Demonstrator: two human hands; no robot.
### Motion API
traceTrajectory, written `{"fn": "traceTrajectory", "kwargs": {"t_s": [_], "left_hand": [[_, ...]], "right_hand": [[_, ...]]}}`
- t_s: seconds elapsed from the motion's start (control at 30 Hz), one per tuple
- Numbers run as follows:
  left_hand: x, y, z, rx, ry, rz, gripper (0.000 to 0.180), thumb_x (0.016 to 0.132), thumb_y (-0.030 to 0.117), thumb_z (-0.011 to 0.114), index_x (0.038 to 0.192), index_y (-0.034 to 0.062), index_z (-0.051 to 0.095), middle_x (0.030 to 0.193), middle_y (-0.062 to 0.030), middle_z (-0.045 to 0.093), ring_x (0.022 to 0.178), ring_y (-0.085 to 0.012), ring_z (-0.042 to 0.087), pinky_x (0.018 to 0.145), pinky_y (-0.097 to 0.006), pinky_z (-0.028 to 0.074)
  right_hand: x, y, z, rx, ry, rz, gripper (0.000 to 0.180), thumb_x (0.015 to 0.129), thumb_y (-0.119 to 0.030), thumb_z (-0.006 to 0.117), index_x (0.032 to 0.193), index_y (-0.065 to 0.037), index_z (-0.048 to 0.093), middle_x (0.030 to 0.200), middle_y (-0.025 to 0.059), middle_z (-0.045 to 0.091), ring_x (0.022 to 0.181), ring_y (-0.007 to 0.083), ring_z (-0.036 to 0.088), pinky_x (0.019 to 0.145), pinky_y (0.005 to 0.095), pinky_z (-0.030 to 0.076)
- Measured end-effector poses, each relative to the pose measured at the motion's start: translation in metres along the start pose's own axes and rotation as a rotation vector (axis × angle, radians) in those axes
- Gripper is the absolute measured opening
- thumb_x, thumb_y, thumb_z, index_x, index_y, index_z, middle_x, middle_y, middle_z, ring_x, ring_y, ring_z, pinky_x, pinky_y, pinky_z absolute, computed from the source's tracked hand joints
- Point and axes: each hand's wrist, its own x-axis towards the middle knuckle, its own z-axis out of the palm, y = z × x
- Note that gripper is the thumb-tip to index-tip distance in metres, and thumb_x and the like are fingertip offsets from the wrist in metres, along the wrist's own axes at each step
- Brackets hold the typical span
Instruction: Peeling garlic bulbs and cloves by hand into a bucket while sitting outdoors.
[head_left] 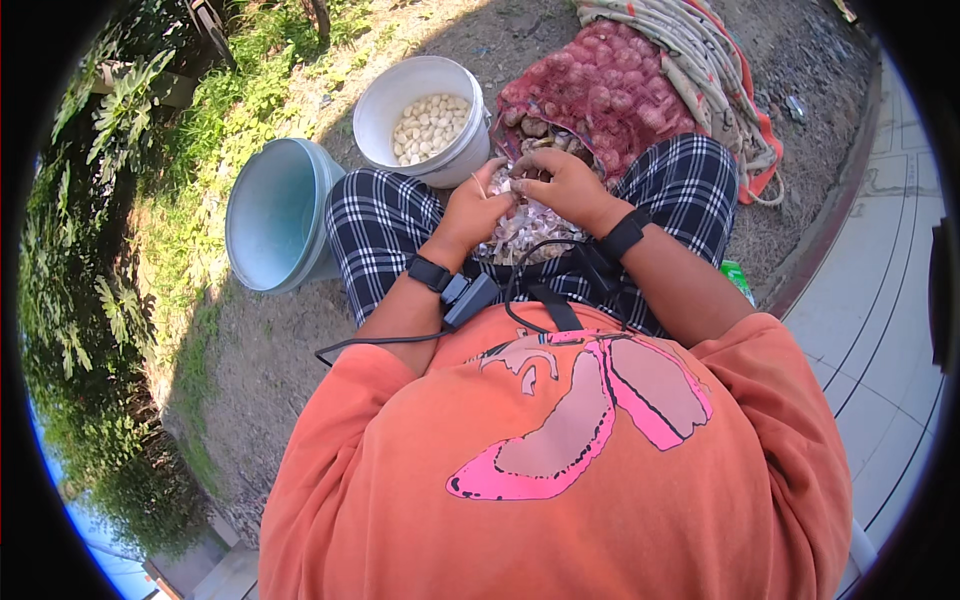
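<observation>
Over my lap, my left hand (480,208) and my right hand (566,188) meet with fingers bent and pinched together. A small pale garlic clove (511,187) appears between their fingertips, mostly hidden by them. Below the hands lies a heap of papery garlic skins (528,232), whitish with purple tints. Just beyond my right hand, loose brownish garlic bulbs (535,127) show at the mouth of a red mesh sack (610,85), which is full of more bulbs. A white bucket (365,125) beyond my left hand holds many peeled cloves (430,130).
A pale blue-green bucket (270,215) stands tilted in view left of my knee, with no contents visible. Folded pale sacking with orange edging (725,100) lies by the mesh sack. Black cables (512,285) run near my wrists. Paving (870,330) lies right, plants left.
</observation>
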Motion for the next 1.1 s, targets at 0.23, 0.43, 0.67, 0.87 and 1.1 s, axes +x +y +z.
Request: {"fn": "traceTrajectory", "kwargs": {"t_s": [0.23,0.43,0.67,0.87,1.1], "left_hand": [[0.0,0.002,0.003,0.233,0.008,0.057,0.06,0.069,0.01,0.058,0.124,0.0035,0.036,0.073,-0.0054,0.058,0.066,-0.0106,0.053,0.061,-0.025,0.043],[-0.003,0.012,0.006,0.235,0.013,0.225,0.053,0.068,0.009,0.06,0.118,0.0054,0.042,0.082,-0.0063,0.059,0.075,-0.0129,0.055,0.07,-0.027,0.044],[-0.005,0.01,0.006,0.005,0.105,0.223,0.027,0.075,-0.005,0.055,0.1,0.0024,0.051,0.092,-0.0017,0.056,0.083,-0.0074,0.052,0.071,-0.02,0.044],[0.0,0.009,0.005,-0.043,0.149,0.237,0.022,0.076,-0.003,0.055,0.097,0.0024,0.055,0.087,0.0002,0.057,0.077,-0.0049,0.052,0.066,-0.018,0.044],[-0.001,0.009,0.002,-0.023,0.095,0.141,0.024,0.08,0.003,0.053,0.104,0.0037,0.056,0.078,0.0027,0.057,0.069,-0.001,0.049,0.056,-0.016,0.039]], "right_hand": [[0.002,0.0,0.002,0.006,-0.005,-0.04,0.02,0.068,-0.018,0.056,0.076,-0.001,0.062,0.068,0.0151,0.059,0.063,0.024,0.058,0.06,0.0324,0.045],[0.003,-0.005,-0.004,0.042,0.103,0.102,0.021,0.07,-0.018,0.053,0.074,0.0,0.061,0.064,0.0132,0.059,0.059,0.021,0.057,0.057,0.0319,0.044],[0.004,-0.003,-0.009,0.556,-0.01,0.415,0.029,0.079,-0.028,0.049,0.087,-0.002,0.059,0.067,0.0035,0.056,0.054,0.0099,0.051,0.046,0.0224,0.039],[0.004,0.001,-0.002,0.654,-0.069,0.394,0.027,0.079,-0.024,0.057,0.092,0.0,0.057,0.069,0.0021,0.055,0.054,0.008,0.048,0.047,0.0207,0.039],[0.006,0.005,-0.002,0.752,0.019,0.435,0.009,0.079,-0.011,0.054,0.084,-0.004,0.054,0.065,0.0003,0.052,0.053,0.0065,0.044,0.047,0.0192,0.034]]}}
